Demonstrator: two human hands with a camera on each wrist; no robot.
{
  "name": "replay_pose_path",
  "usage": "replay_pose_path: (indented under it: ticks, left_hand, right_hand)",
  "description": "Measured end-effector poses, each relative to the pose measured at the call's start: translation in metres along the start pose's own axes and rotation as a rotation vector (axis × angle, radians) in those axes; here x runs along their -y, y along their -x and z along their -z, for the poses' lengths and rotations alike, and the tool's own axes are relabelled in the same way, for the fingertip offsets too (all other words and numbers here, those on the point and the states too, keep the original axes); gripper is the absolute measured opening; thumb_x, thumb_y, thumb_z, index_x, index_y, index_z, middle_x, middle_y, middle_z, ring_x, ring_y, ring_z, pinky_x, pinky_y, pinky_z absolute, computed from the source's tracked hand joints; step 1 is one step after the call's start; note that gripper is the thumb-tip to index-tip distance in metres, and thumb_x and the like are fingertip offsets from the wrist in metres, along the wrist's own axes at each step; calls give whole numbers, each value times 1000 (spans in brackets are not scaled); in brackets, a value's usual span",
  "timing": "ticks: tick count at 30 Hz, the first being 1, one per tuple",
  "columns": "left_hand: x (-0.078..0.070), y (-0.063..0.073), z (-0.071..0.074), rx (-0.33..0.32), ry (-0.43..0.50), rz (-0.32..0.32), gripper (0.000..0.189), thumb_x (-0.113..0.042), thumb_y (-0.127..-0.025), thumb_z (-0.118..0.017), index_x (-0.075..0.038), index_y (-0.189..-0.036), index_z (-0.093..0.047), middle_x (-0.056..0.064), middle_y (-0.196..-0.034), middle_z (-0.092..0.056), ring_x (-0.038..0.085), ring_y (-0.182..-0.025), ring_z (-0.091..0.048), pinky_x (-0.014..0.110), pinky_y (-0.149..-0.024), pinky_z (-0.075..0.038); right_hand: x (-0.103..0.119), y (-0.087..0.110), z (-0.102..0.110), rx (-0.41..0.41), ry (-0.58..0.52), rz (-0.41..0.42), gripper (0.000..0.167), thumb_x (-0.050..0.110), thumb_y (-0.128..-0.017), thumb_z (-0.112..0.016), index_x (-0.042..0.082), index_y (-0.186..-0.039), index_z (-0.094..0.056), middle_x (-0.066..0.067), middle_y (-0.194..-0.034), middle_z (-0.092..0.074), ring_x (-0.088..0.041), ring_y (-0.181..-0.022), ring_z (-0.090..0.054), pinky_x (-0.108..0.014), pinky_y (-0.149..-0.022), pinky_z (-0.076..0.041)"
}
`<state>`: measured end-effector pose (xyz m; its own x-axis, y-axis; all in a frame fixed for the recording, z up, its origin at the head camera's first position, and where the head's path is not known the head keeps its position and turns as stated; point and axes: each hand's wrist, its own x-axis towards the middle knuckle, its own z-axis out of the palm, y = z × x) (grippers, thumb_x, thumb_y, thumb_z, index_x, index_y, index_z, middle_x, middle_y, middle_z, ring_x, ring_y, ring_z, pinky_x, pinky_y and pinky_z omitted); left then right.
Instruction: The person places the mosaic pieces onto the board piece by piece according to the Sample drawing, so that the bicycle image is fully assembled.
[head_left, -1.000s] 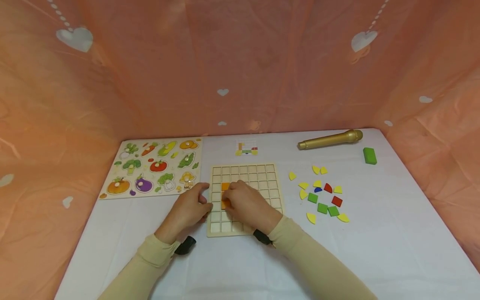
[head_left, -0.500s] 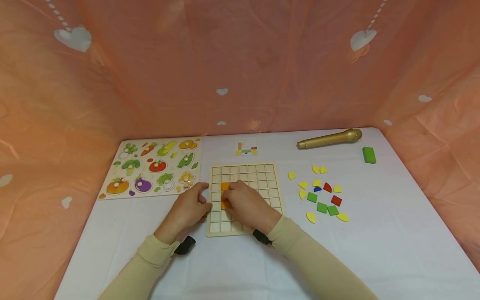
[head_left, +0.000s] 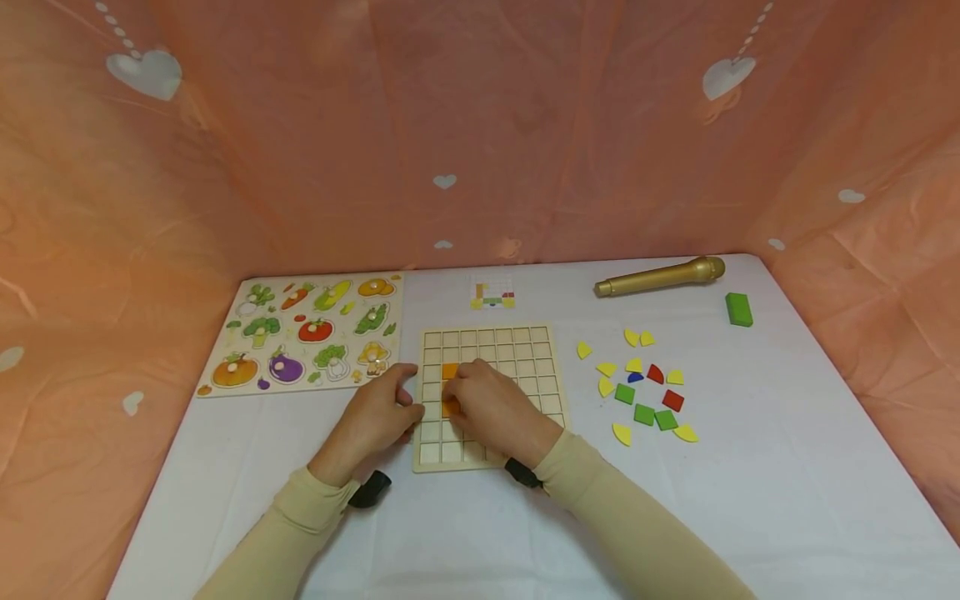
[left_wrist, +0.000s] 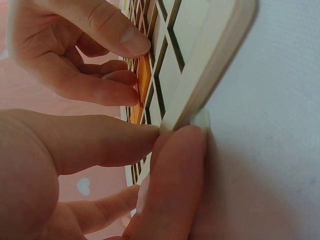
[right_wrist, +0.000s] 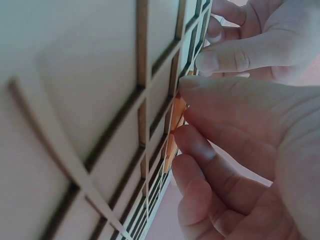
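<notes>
A wooden grid board lies on the table before me, with orange tiles in a column on its left side. My left hand is at the board's left edge, its thumb and a finger pinching the rim in the left wrist view. My right hand is over the board, partly covering the orange tiles. In the right wrist view, its thumb and fingertips are around an orange tile that sits at the grid. The tile's lower part is hidden by the fingers.
Right of the board lie scattered yellow quarter pieces, green squares, red pieces and a blue piece. Behind are a pattern card, a gold microphone and a green block. A vegetable puzzle lies left.
Both hands hold nearly the same position on the board. Only a very slight shift of the whole head view shows; the loose pieces stay where they were.
</notes>
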<state>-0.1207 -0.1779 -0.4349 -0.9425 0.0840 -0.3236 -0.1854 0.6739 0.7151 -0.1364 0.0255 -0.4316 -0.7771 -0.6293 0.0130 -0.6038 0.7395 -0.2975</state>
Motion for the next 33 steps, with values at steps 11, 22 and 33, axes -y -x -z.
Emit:
replay_pose_path:
  ticks: [11,22,33]
  left_hand:
    - [0,-1,1,1,-22,-5,64,-10,-97,-73,-6,-156,-50,10,-99,-67,17,-64,-66,29,-61,-53]
    - [0,-2,1,3,-22,-7,64,-10,-97,-73,-6,-157,-50,11,-100,-67,17,-64,-66,29,-61,-54]
    - [0,-1,1,9,-15,2,64,-10,-98,-73,-7,-157,-50,11,-101,-66,18,-65,-66,29,-62,-55]
  right_hand:
    - [0,0,1,7,-16,1,18,12,-95,-83,13,-112,-83,-1,-104,-71,-18,-100,-62,-26,-85,-59]
    - [0,0,2,-5,-17,10,15,12,-95,-83,13,-110,-83,0,-102,-70,-17,-96,-59,-24,-82,-57]
    - [-2,0,4,-14,-16,23,17,11,-94,-83,13,-110,-83,0,-101,-71,-17,-94,-59,-25,-81,-56]
